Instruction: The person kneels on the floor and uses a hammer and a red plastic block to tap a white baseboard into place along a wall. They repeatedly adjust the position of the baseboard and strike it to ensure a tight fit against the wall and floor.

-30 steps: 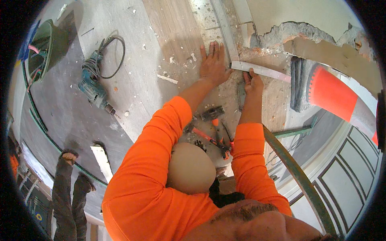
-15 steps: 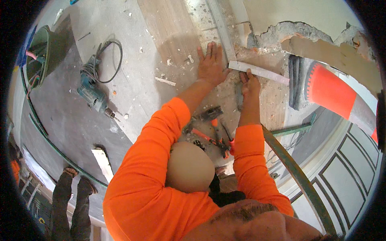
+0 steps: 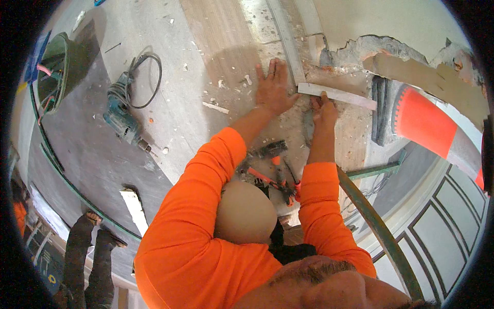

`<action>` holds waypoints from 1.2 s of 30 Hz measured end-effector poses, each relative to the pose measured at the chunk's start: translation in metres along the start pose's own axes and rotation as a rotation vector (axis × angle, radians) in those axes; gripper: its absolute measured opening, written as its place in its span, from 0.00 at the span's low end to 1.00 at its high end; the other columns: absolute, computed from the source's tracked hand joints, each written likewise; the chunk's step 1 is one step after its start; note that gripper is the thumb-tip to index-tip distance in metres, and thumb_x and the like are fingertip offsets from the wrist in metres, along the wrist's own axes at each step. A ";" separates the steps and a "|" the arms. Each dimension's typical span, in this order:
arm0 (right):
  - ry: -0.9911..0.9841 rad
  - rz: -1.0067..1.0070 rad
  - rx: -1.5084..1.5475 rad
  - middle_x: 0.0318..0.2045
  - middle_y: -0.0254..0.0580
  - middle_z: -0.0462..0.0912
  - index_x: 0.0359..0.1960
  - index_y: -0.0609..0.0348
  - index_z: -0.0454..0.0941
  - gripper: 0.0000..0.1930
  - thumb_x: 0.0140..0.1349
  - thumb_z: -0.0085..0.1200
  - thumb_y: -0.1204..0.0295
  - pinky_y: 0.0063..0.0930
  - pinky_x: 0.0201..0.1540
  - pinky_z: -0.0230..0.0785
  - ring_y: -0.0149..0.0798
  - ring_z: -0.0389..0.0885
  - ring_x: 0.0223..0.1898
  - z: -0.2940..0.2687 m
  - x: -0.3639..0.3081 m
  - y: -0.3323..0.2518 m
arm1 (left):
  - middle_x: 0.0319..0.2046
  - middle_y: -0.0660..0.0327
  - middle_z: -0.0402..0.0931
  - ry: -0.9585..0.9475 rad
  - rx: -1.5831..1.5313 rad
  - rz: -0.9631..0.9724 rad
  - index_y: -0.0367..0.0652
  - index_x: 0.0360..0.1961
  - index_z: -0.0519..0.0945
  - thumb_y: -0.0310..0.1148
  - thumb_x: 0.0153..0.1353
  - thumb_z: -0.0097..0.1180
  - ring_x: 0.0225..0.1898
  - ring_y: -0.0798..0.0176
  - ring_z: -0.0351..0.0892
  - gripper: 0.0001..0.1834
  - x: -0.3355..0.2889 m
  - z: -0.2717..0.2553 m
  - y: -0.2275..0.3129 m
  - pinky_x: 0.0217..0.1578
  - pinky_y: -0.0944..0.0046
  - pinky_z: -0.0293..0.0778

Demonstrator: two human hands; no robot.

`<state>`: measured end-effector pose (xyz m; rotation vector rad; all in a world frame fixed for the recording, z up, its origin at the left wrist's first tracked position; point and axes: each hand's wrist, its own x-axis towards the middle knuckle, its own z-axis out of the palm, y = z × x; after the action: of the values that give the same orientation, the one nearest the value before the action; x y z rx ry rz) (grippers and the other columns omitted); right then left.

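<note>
My left hand (image 3: 275, 92) lies flat on the dusty floor with its fingers stretched out, beside the lower end of a long grey metal strip (image 3: 284, 38). To its right, my right hand (image 3: 324, 112) grips a flat whitish strip (image 3: 342, 96) near its left part, one finger on top and the thumb side partly hidden. That strip runs from the metal strip's end toward a dark ribbed base (image 3: 380, 110) under an orange cone (image 3: 424, 121). Below my hands, between my arms, lie several hand tools (image 3: 278, 177) with orange and black parts.
A corded drill (image 3: 122, 117) rests on the floor at the left, near a dark bucket (image 3: 54, 74). A broken wall edge (image 3: 381, 49) stands at the upper right. A green metal bar (image 3: 378, 226) curves beside my right arm. Another person's legs (image 3: 87, 252) show at the lower left.
The whole view has shifted slightly. The whitish strip has moved a little to the right with my right hand. My left hand stays flat on the floor.
</note>
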<state>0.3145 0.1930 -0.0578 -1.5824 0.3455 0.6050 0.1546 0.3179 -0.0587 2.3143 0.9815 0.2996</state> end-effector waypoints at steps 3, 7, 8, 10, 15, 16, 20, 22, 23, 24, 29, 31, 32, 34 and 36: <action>0.059 -0.021 -0.002 0.44 0.52 0.79 0.54 0.70 0.69 0.18 0.64 0.56 0.81 0.47 0.44 0.85 0.48 0.83 0.41 0.014 -0.020 -0.006 | 0.73 0.42 0.52 -0.018 0.064 -0.022 0.28 0.71 0.54 0.66 0.54 0.56 0.76 0.46 0.45 0.58 -0.001 -0.004 0.000 0.70 0.30 0.26; 0.087 0.044 0.009 0.45 0.52 0.79 0.55 0.70 0.68 0.18 0.65 0.56 0.81 0.47 0.46 0.84 0.48 0.82 0.43 0.008 -0.011 -0.003 | 0.72 0.43 0.53 0.025 0.003 -0.019 0.28 0.71 0.54 0.65 0.54 0.57 0.76 0.45 0.46 0.58 0.001 0.002 -0.001 0.70 0.29 0.28; 0.098 0.067 -0.011 0.45 0.52 0.79 0.55 0.70 0.68 0.18 0.65 0.56 0.81 0.47 0.46 0.84 0.48 0.82 0.43 0.006 -0.009 -0.002 | 0.72 0.43 0.53 0.031 0.004 -0.013 0.28 0.70 0.55 0.65 0.54 0.57 0.76 0.45 0.46 0.57 0.000 0.002 -0.001 0.70 0.29 0.28; 0.106 0.062 -0.008 0.47 0.48 0.78 0.52 0.67 0.71 0.14 0.66 0.54 0.80 0.41 0.47 0.84 0.45 0.81 0.45 0.007 -0.012 0.000 | 0.72 0.43 0.53 0.045 0.007 0.001 0.28 0.70 0.55 0.64 0.55 0.57 0.75 0.45 0.47 0.57 0.000 0.001 0.000 0.70 0.28 0.28; 0.052 0.017 -0.002 0.49 0.47 0.77 0.54 0.66 0.71 0.14 0.67 0.52 0.80 0.39 0.51 0.83 0.45 0.80 0.48 0.009 -0.020 -0.003 | 0.72 0.42 0.54 -0.024 0.061 -0.038 0.30 0.70 0.56 0.61 0.56 0.57 0.76 0.45 0.47 0.54 -0.001 -0.001 0.003 0.70 0.29 0.28; 0.053 -0.004 0.040 0.50 0.48 0.77 0.54 0.67 0.70 0.15 0.67 0.52 0.81 0.39 0.51 0.83 0.46 0.80 0.48 0.011 -0.025 0.000 | 0.72 0.42 0.54 -0.020 0.053 -0.046 0.31 0.71 0.57 0.60 0.56 0.58 0.76 0.45 0.46 0.53 0.003 -0.002 0.003 0.70 0.29 0.28; 0.084 0.030 0.111 0.48 0.50 0.78 0.54 0.70 0.69 0.17 0.65 0.55 0.81 0.37 0.44 0.86 0.47 0.82 0.47 0.010 -0.025 0.001 | 0.71 0.42 0.55 0.043 -0.003 -0.020 0.31 0.70 0.57 0.59 0.55 0.60 0.75 0.45 0.47 0.53 0.002 0.002 0.001 0.70 0.29 0.28; 0.095 0.061 0.082 0.48 0.50 0.77 0.54 0.70 0.70 0.17 0.64 0.55 0.81 0.36 0.44 0.86 0.47 0.82 0.47 0.011 -0.028 -0.003 | 0.72 0.42 0.54 0.046 -0.043 -0.026 0.31 0.71 0.57 0.58 0.55 0.61 0.75 0.45 0.47 0.53 0.001 0.002 -0.001 0.70 0.29 0.27; 0.092 0.074 0.067 0.48 0.50 0.77 0.54 0.69 0.70 0.17 0.65 0.56 0.81 0.36 0.44 0.86 0.46 0.82 0.47 0.008 -0.027 -0.005 | 0.72 0.43 0.54 0.039 -0.041 -0.024 0.31 0.71 0.56 0.58 0.55 0.61 0.75 0.45 0.47 0.53 0.001 0.002 -0.001 0.70 0.29 0.27; 0.089 0.088 0.051 0.48 0.49 0.77 0.54 0.69 0.70 0.17 0.65 0.56 0.81 0.36 0.43 0.86 0.45 0.82 0.47 0.006 -0.026 -0.007 | 0.72 0.43 0.54 0.031 -0.039 -0.023 0.31 0.71 0.56 0.58 0.55 0.61 0.75 0.45 0.47 0.53 0.002 0.002 -0.001 0.70 0.30 0.27; 0.077 0.109 -0.072 0.48 0.47 0.78 0.54 0.66 0.71 0.17 0.64 0.58 0.80 0.35 0.42 0.86 0.43 0.82 0.45 -0.001 -0.014 -0.014 | 0.72 0.43 0.54 0.018 -0.042 -0.051 0.30 0.71 0.55 0.59 0.54 0.61 0.76 0.47 0.47 0.55 0.003 0.003 0.002 0.70 0.30 0.27; 0.052 0.130 -0.137 0.48 0.46 0.79 0.54 0.65 0.71 0.18 0.64 0.59 0.79 0.34 0.42 0.85 0.42 0.82 0.44 -0.005 -0.007 -0.018 | 0.72 0.43 0.54 0.012 -0.035 -0.048 0.29 0.71 0.55 0.60 0.54 0.61 0.76 0.47 0.47 0.55 0.002 0.002 0.003 0.70 0.30 0.26; 0.022 0.144 -0.161 0.47 0.46 0.79 0.55 0.65 0.71 0.18 0.64 0.59 0.78 0.33 0.42 0.84 0.42 0.82 0.44 -0.008 -0.003 -0.020 | 0.72 0.42 0.53 0.010 -0.027 -0.046 0.29 0.71 0.55 0.60 0.54 0.61 0.76 0.47 0.47 0.55 0.002 0.001 0.004 0.70 0.30 0.26; 0.003 0.180 -0.172 0.46 0.46 0.80 0.55 0.65 0.71 0.19 0.64 0.60 0.77 0.32 0.42 0.84 0.42 0.83 0.43 -0.011 0.000 -0.020 | 0.72 0.42 0.53 0.011 -0.010 -0.042 0.29 0.71 0.55 0.60 0.54 0.61 0.76 0.47 0.47 0.56 0.004 -0.001 0.003 0.70 0.30 0.26; 0.025 0.225 -0.147 0.45 0.45 0.80 0.55 0.65 0.71 0.19 0.64 0.60 0.77 0.31 0.41 0.84 0.42 0.83 0.42 -0.009 0.000 -0.021 | 0.72 0.42 0.53 0.037 -0.082 -0.044 0.29 0.71 0.55 0.60 0.54 0.61 0.76 0.47 0.47 0.56 0.003 0.000 0.002 0.70 0.30 0.27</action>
<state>0.3276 0.1861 -0.0405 -1.7061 0.5116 0.7991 0.1578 0.3189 -0.0574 2.2177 1.0182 0.3589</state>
